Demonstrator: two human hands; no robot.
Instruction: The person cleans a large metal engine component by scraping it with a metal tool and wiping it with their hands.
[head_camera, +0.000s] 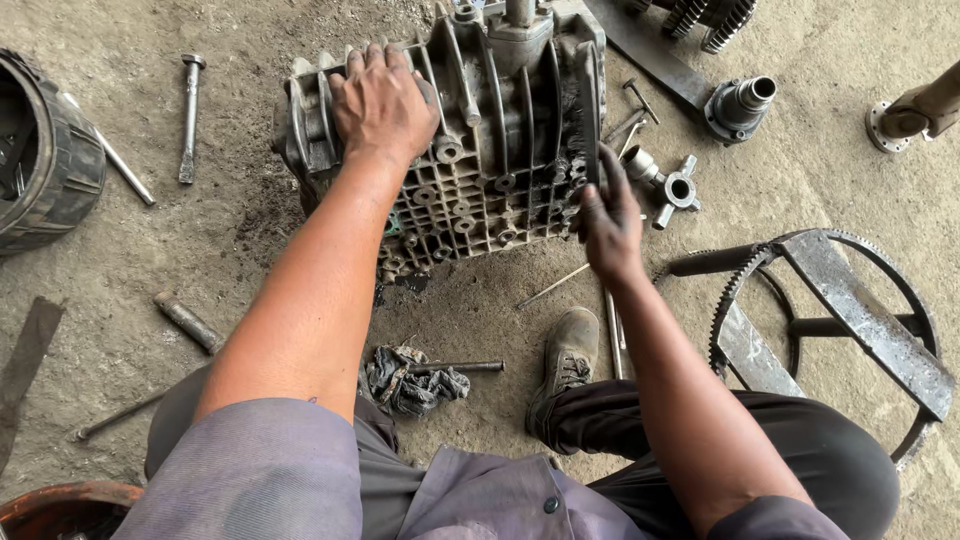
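On the dirt floor, centre top: ribbed grey metal casing | left hand: fingers spread, palm flat on casing's upper left ribs | right hand: pinching a thin dark flat tool against casing's right edge | oily rag and bolt lie apart; toothed ring frame to the right.

Gear ring lies right of the engine casing, oily rag before it.
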